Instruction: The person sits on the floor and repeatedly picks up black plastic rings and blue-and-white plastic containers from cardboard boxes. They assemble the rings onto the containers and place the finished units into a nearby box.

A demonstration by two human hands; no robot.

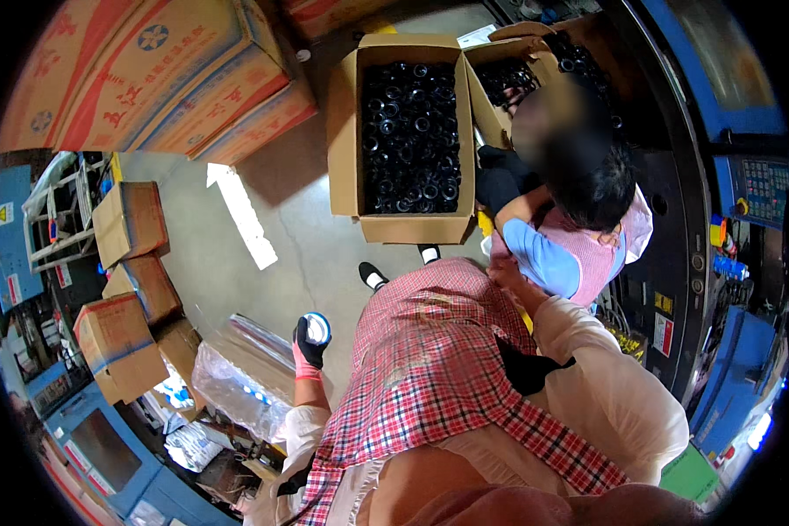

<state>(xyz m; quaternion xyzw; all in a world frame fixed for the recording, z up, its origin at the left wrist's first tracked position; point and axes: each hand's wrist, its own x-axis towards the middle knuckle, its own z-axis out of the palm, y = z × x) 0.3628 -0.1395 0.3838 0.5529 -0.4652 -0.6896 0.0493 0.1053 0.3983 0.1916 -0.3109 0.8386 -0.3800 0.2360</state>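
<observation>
The grey concrete floor (316,272) is occupied at its far left by large printed cartons (188,83), stacked high. Beyond the person's feet an open carton (416,231) is set on the floor, its long axis pointed away from the person and its flaps folded outward. A co-worker (557,263) in a pink apron is seated or crouched beside its right edge; which of the two cannot be told. Wrapped clear film (254,351) is seen on the left, near the left hand.

The left hand (310,344), in a black and pink glove, is closed around a small white-and-blue ring-like roll (318,328), which is held well short of the open carton's near left corner. From that hand the carton is found ahead and to the right. The right hand (507,273) is placed nearer to it, just off the near right corner and close against the co-worker's arm; whether anything is grasped there cannot be told. Many small dark round pieces (412,140) are heaped inside the open carton, within all four edges.
</observation>
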